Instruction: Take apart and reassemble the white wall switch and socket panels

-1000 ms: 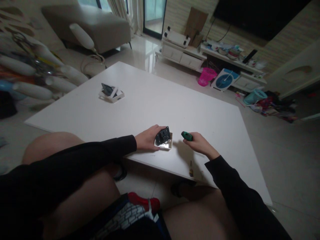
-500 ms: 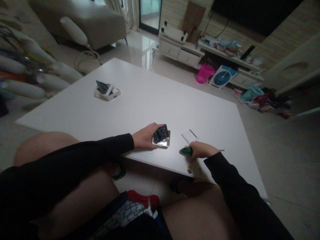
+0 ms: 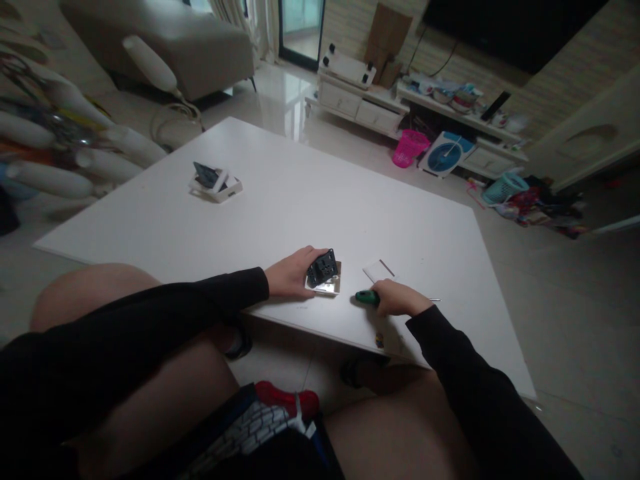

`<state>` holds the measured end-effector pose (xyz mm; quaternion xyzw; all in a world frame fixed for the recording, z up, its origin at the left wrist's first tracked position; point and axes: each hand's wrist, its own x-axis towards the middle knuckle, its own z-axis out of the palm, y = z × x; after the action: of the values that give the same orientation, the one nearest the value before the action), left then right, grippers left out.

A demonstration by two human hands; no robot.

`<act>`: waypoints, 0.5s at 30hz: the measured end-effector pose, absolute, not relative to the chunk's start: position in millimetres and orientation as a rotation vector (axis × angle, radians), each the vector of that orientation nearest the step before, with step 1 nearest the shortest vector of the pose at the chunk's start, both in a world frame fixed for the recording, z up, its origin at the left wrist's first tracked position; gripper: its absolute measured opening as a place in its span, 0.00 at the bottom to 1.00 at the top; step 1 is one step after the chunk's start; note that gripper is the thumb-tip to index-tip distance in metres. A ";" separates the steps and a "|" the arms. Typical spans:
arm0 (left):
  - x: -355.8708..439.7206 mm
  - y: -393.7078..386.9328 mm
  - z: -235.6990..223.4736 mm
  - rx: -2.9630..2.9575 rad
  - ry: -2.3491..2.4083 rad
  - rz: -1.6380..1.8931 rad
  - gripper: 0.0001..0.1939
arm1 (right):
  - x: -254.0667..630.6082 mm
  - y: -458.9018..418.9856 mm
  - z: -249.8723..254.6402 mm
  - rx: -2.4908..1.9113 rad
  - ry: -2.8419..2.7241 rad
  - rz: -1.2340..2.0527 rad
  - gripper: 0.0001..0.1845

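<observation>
My left hand (image 3: 293,272) grips a black socket module (image 3: 323,267) that rests on a silvery plate (image 3: 327,287) near the front edge of the white table (image 3: 280,207). My right hand (image 3: 397,300) lies low on the table, closed round a green-handled screwdriver (image 3: 367,297); its thin metal shaft sticks out to the right of the hand. A small white cover piece (image 3: 380,270) lies just beyond my right hand.
A second white socket box (image 3: 216,183) with a dark insert sits at the table's far left. My bare knees are below the table edge. A sofa, a TV cabinet, a pink basket (image 3: 410,148) and a blue fan (image 3: 444,157) stand beyond the table.
My right hand dropped from a raised position down to the table with the screwdriver, turning it flat, which uncovered the white cover piece. My left hand stayed on the socket module.
</observation>
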<state>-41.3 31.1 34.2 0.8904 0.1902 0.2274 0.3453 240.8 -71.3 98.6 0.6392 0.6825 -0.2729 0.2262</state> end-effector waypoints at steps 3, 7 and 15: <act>-41.3 31.1 34.2 2.315 0.490 0.592 0.48 | 246.3 -67.8 107.6 1.774 1.933 -0.867 0.03; -41.3 31.3 34.5 2.307 0.494 0.591 0.48 | 252.3 -64.9 114.9 1.887 2.118 -1.165 0.02; -41.0 30.3 33.2 2.294 0.502 0.593 0.49 | 220.8 -62.2 90.9 2.343 2.438 -1.314 0.11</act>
<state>-41.0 30.3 33.2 0.8865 0.1941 0.2292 0.3520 220.8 -62.2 90.9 0.6269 0.6523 -0.3515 -0.2407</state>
